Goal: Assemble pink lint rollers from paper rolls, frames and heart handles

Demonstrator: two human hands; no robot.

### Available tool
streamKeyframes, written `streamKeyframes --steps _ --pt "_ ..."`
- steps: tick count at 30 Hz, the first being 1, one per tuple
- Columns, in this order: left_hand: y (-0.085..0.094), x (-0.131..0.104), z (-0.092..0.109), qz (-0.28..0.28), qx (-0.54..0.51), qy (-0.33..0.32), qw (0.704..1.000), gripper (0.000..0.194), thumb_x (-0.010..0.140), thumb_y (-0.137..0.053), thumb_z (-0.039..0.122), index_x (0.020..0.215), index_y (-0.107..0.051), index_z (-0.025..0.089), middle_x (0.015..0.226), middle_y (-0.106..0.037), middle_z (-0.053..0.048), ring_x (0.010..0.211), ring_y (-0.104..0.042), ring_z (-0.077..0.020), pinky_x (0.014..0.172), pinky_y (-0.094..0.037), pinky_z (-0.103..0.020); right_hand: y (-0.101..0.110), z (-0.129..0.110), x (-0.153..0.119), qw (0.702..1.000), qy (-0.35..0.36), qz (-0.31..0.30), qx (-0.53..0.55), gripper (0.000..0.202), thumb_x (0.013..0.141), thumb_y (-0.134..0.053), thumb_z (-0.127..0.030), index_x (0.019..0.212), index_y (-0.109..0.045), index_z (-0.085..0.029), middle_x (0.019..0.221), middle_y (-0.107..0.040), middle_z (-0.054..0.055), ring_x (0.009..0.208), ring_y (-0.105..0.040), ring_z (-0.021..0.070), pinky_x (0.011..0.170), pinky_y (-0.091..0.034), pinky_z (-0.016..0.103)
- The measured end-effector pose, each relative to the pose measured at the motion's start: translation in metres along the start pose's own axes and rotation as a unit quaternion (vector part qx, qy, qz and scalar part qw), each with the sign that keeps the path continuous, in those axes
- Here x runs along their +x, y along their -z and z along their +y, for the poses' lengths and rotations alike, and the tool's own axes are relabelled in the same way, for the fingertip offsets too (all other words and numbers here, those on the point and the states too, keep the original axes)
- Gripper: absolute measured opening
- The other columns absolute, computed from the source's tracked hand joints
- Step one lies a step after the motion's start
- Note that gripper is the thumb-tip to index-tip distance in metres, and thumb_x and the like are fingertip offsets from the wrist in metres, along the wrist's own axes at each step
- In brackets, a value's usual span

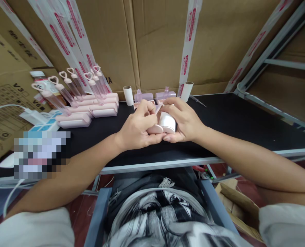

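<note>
In front of me, over the black table, both hands hold a small pink-and-white plastic casing. My left hand (138,127) is closed, with bent fingers and thumb around its pink rounded part (156,129). Curled about the white, glossy rounded part (167,122) is my right hand (185,118). The two parts touch or nearly touch; my fingers hide how they join. Just behind the hands lie two lilac translucent plastic pieces (145,96), with pink trays partly covered by my fingers. A white tube (128,95) stands to their left and another white tube (187,91) to their right.
Several pink devices (73,119) with clear stems and heart-shaped tops stand at the left. Beyond them are a bottle (40,79) and a power strip (49,120). A thin screwdriver (198,101) lies back right. Cardboard (157,44) walls the rear; a metal frame (273,46) stands right.
</note>
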State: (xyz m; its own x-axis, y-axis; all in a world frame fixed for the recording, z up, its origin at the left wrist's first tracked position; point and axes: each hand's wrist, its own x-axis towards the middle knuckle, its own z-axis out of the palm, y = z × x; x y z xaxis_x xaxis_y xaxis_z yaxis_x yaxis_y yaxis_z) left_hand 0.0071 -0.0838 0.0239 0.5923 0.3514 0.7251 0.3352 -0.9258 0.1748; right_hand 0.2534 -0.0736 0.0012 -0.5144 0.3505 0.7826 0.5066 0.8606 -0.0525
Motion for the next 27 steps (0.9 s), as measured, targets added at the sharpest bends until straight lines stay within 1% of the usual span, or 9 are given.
streamKeyframes --steps 4,9,11,13,16,18,21,24,27 --pt "-0.001 -0.001 0.001 0.013 0.012 -0.036 0.999 0.052 0.090 -0.079 0.060 0.068 -0.055 0.020 0.100 -0.056 -0.007 0.079 -0.053 -0.0156 0.064 -0.054 -0.031 0.002 -0.001 0.000 0.999 0.021 -0.001 -0.025 0.096 0.084 -0.045 -0.104 0.125 -0.070 -0.020 0.126 -0.067 0.019 0.112 -0.068 0.0396 0.094 -0.058 0.059" --pt "0.002 -0.002 -0.003 0.019 0.048 -0.089 0.995 0.051 0.092 -0.079 0.056 0.067 -0.055 0.019 0.097 -0.059 -0.006 0.076 -0.056 -0.0133 0.060 -0.052 -0.026 0.000 0.000 0.001 0.996 0.053 0.011 -0.070 0.098 0.084 -0.045 -0.104 0.125 -0.070 -0.019 0.128 -0.067 0.020 0.116 -0.066 0.0400 0.096 -0.056 0.057" --pt "0.004 -0.001 -0.006 0.016 0.066 -0.078 0.995 0.044 0.091 -0.081 0.054 0.073 -0.061 0.019 0.101 -0.060 -0.007 0.081 -0.060 -0.0148 0.063 -0.056 -0.026 -0.002 0.003 0.001 0.995 0.034 0.015 -0.096 0.100 0.085 -0.041 -0.104 0.126 -0.071 -0.018 0.127 -0.067 0.021 0.114 -0.065 0.0398 0.095 -0.056 0.058" --pt "0.006 0.000 -0.008 0.009 0.080 -0.040 0.996 0.033 0.091 -0.082 0.048 0.086 -0.068 0.019 0.107 -0.061 -0.009 0.085 -0.062 -0.0164 0.065 -0.059 -0.027 -0.003 0.006 0.001 0.992 -0.002 0.016 -0.126 0.101 0.086 -0.040 -0.104 0.127 -0.071 -0.017 0.126 -0.067 0.022 0.110 -0.065 0.0388 0.094 -0.055 0.057" --pt "0.006 0.001 -0.010 0.003 0.065 0.002 0.998 0.030 0.092 -0.082 0.044 0.098 -0.069 0.017 0.114 -0.061 -0.010 0.078 -0.060 -0.0133 0.058 -0.055 -0.025 -0.003 0.008 0.000 0.988 -0.040 0.002 -0.148 0.103 0.085 -0.039 -0.105 0.126 -0.073 -0.017 0.122 -0.067 0.020 0.104 -0.063 0.0367 0.092 -0.054 0.055" --pt "0.006 0.001 -0.010 -0.001 0.050 0.006 0.999 0.033 0.093 -0.082 0.046 0.098 -0.067 0.017 0.114 -0.062 -0.010 0.073 -0.057 -0.0111 0.056 -0.052 -0.024 -0.003 0.008 0.000 0.988 -0.052 -0.010 -0.148 0.105 0.084 -0.037 -0.107 0.124 -0.073 -0.017 0.118 -0.067 0.019 0.102 -0.062 0.0361 0.091 -0.054 0.054" --pt "0.008 0.002 -0.010 -0.023 0.055 0.020 0.998 0.037 0.093 -0.082 0.049 0.096 -0.064 0.017 0.111 -0.062 -0.009 0.073 -0.056 -0.0118 0.056 -0.051 -0.024 -0.003 0.007 0.001 0.988 -0.054 -0.022 -0.144 0.106 0.085 -0.031 -0.107 0.121 -0.073 -0.017 0.117 -0.067 0.019 0.101 -0.062 0.0355 0.091 -0.053 0.054" --pt "0.009 0.003 -0.009 -0.051 0.085 0.020 0.995 0.035 0.091 -0.084 0.043 0.095 -0.061 0.017 0.106 -0.059 -0.008 0.079 -0.060 -0.0160 0.057 -0.050 -0.025 -0.005 0.005 0.001 0.988 -0.042 -0.037 -0.143 0.107 0.088 -0.025 -0.106 0.117 -0.075 -0.015 0.119 -0.067 0.021 0.103 -0.062 0.0357 0.093 -0.053 0.054" --pt "0.008 0.001 -0.009 -0.064 0.115 -0.008 0.991 0.031 0.089 -0.085 0.034 0.096 -0.060 0.018 0.106 -0.059 -0.009 0.089 -0.064 -0.0206 0.061 -0.052 -0.026 -0.006 0.004 0.002 0.987 -0.029 -0.051 -0.147 0.107 0.088 -0.024 -0.105 0.112 -0.076 -0.014 0.117 -0.067 0.022 0.104 -0.062 0.0367 0.094 -0.052 0.055"
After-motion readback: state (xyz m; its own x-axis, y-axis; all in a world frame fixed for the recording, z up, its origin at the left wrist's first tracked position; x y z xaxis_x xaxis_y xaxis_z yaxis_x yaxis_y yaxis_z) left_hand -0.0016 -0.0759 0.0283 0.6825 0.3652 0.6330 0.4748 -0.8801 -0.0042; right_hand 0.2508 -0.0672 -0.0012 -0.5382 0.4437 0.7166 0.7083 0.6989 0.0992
